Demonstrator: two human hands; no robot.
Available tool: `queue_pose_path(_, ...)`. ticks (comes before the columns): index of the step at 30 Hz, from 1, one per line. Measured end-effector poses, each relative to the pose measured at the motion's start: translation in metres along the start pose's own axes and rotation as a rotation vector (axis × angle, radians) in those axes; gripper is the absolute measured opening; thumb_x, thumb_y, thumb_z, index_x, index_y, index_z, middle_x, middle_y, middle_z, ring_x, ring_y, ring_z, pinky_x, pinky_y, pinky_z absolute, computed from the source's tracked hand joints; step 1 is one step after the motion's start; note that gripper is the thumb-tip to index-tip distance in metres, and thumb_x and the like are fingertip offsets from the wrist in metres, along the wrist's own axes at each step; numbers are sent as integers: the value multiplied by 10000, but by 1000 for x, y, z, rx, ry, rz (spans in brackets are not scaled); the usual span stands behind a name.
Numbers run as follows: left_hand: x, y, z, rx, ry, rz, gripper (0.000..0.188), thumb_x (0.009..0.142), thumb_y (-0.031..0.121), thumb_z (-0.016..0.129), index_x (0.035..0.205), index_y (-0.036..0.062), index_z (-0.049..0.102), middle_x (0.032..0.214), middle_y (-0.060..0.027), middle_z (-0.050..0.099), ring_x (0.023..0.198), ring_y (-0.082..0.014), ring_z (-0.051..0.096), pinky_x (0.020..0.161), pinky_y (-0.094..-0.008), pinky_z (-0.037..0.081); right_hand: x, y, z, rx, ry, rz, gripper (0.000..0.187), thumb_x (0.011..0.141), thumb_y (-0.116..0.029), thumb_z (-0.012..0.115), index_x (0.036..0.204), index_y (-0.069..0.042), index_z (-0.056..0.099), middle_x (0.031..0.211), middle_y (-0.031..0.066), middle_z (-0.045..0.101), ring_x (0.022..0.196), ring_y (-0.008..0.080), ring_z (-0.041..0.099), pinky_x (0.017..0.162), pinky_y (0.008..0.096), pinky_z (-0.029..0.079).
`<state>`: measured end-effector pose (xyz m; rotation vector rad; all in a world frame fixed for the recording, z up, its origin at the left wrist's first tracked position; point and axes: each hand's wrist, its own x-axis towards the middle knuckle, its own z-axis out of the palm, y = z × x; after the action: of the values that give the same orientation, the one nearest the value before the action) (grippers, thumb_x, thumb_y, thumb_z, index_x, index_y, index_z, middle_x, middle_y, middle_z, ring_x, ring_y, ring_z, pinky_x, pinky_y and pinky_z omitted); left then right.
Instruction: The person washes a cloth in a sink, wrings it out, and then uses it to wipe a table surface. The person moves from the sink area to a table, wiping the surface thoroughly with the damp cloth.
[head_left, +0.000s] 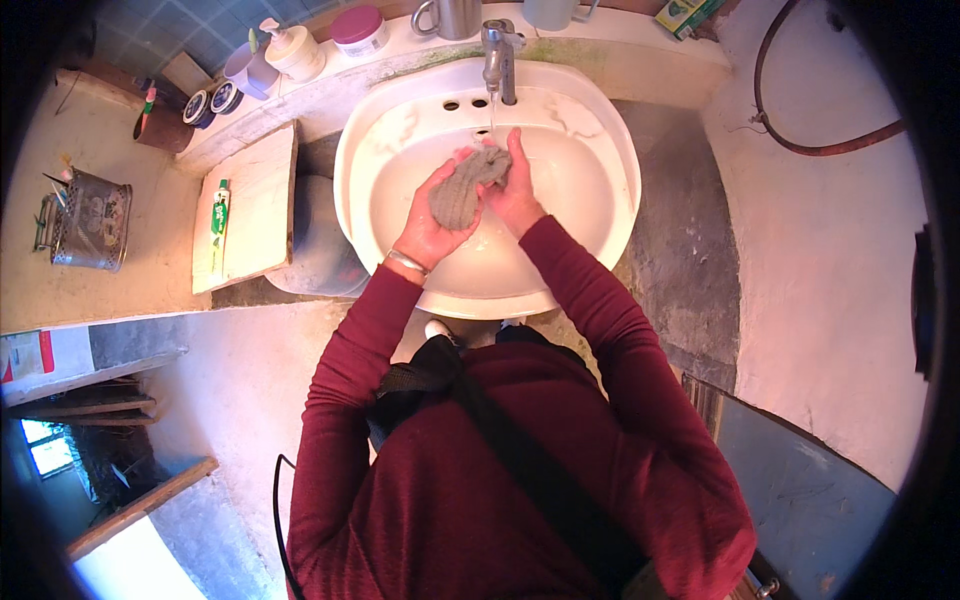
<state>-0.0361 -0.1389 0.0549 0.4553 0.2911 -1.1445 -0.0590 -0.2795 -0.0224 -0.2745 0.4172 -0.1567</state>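
Over the white washbasin [375, 130] I hold a crumpled grey ribbed knit cloth [457, 200]. My left hand [420, 232] lies under it, palm up, with the fingers curled round its far side. My right hand [517, 188] grips the twisted right end, its thumb pointing up beside the cloth. Some fingers of both hands are hidden behind the bunched fabric. Just beyond the hands stands a metal tap [494, 55], and a thin stream of water seems to fall from it.
Along the back ledge stand a metal mug [452, 18], a pink-lidded tub [360, 30] and a pump bottle [293, 52]. At left, a green-and-white tube [219, 222] lies on a pale board [250, 250], near a metal basket [95, 220]. A hose [800, 148] hangs at right.
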Motion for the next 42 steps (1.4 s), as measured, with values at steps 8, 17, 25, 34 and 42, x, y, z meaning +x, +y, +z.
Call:
queue_pose_path(8, 49, 8, 0, 1125, 32, 73, 433, 785, 302, 667, 1093, 18, 559, 985, -111, 614, 806, -194, 606, 665, -289, 506, 56, -52, 5, -903, 153, -562, 171, 729, -101, 647, 869, -27, 581, 786, 83, 597, 726, 216, 589, 647, 384, 495)
queue_pose_path(17, 46, 15, -30, 2081, 42, 745, 513, 776, 323, 677, 1118, -11, 491, 834, -210, 642, 783, -368, 628, 681, -424, 494, 19, -31, 9, -568, 191, -104, 170, 809, -153, 654, 932, -56, 588, 769, 38, 577, 690, 137, 566, 553, 306, 481)
queue_pose_path(25, 37, 26, -23, 793, 249, -136, 551, 938, 503, 359, 1211, 38, 471, 1088, -115, 556, 889, -211, 603, 754, -340, 518, -27, -32, 36, -1201, -430, -730, 171, 795, -109, 643, 946, -41, 597, 882, 51, 580, 851, 165, 569, 749, 298, 471)
queue_pose_path(34, 67, 38, -46, 294, 46, 176, 273, 869, 262, 590, 968, 12, 539, 957, -105, 601, 812, -217, 621, 750, -343, 516, -67, -21, 50, -1332, -356, -873, 163, 836, -38, 587, 997, -44, 557, 896, 59, 579, 893, 159, 579, 791, 283, 462)
queue_pose_path(42, 42, -8, 4, 1472, -74, 1055, 220, 743, -52, 573, 789, 67, 394, 864, -45, 511, 838, -136, 538, 776, -281, 466, -14, -10, -7, -259, 139, -194, 118, 858, -82, 551, 974, -64, 565, 865, 73, 587, 781, 183, 608, 661, 314, 512)
